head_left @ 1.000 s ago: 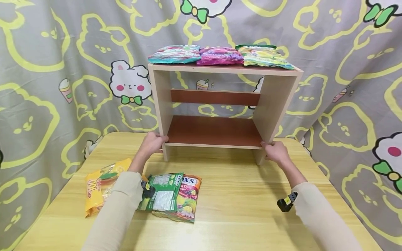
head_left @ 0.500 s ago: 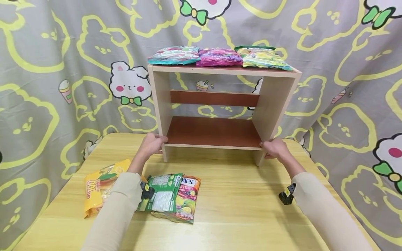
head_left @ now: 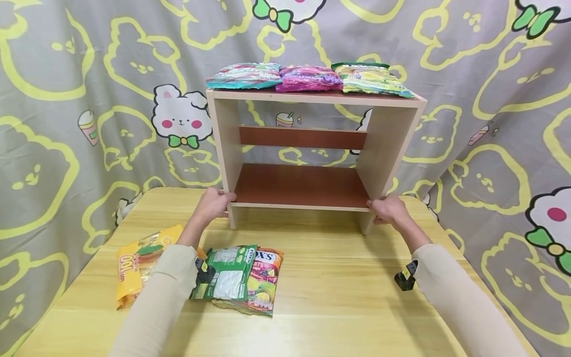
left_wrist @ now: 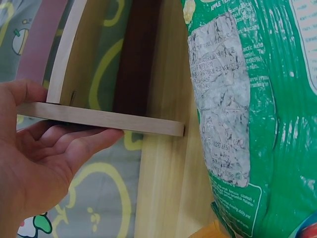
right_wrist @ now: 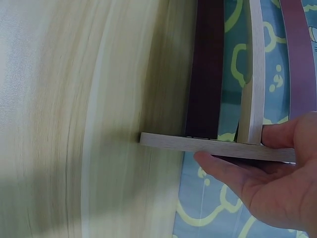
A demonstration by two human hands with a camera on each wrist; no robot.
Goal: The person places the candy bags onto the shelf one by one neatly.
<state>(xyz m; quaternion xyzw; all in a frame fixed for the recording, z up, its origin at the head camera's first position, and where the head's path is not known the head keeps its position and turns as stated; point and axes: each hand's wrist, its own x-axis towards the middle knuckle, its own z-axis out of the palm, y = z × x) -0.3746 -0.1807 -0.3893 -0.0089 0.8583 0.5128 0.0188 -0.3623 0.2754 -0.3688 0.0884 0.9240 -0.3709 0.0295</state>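
Observation:
A small wooden shelf [head_left: 303,186] with pale side panels and red-brown boards stands at the back of the table. My left hand [head_left: 213,204] grips its left side panel near the lower board; in the left wrist view the thumb is over the panel's front edge and the fingers lie along its outer face. On the opposite side my right hand [head_left: 389,209] holds the right panel [right_wrist: 218,147] the same way, thumb inside, fingers outside. Three candy bags lie on top: a teal one [head_left: 245,77], a magenta one [head_left: 309,79] and a yellow-green one [head_left: 372,80].
On the table [head_left: 330,282], a green bag [head_left: 229,275] overlaps an orange-red fruit candy bag [head_left: 263,285] beside my left forearm. A yellow bag [head_left: 129,270] lies farther left. A patterned grey curtain [head_left: 49,163] hangs behind and around the table.
Both hands keep their grip on the side panels. The shelf and bags appear shifted only slightly in view, along with the whole scene.

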